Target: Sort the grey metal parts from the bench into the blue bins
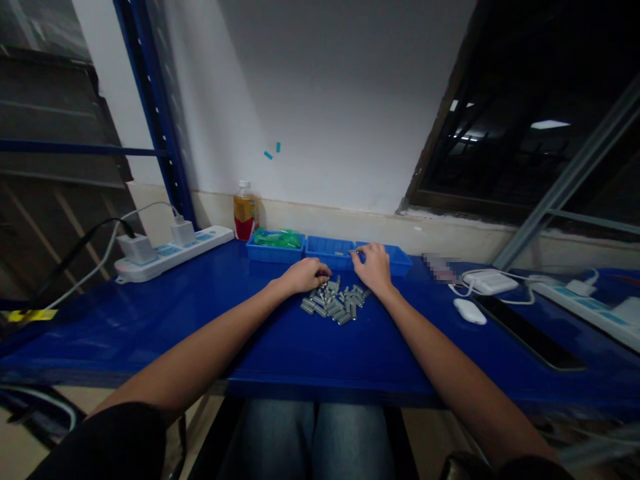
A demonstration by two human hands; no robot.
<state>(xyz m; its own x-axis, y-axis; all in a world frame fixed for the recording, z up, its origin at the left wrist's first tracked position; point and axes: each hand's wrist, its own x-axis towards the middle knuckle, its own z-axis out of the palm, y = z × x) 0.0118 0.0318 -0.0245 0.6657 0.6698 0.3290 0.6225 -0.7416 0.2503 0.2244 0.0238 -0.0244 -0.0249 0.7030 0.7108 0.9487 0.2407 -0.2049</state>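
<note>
Black sleeves [107, 447] sat nearest, bare forearms [220, 339] out over the blue table [285, 353]; loose metal cylinders [331, 307] lay heaped on it; left hand [305, 275] curled at the pile's edge, grasp unclear; right hand [374, 265] had fingertips bunched by 3 blue bins [325, 260], load also unclear; step looked like piece-handling between pile and bins; next move called for fingertips clear of rims.
</note>
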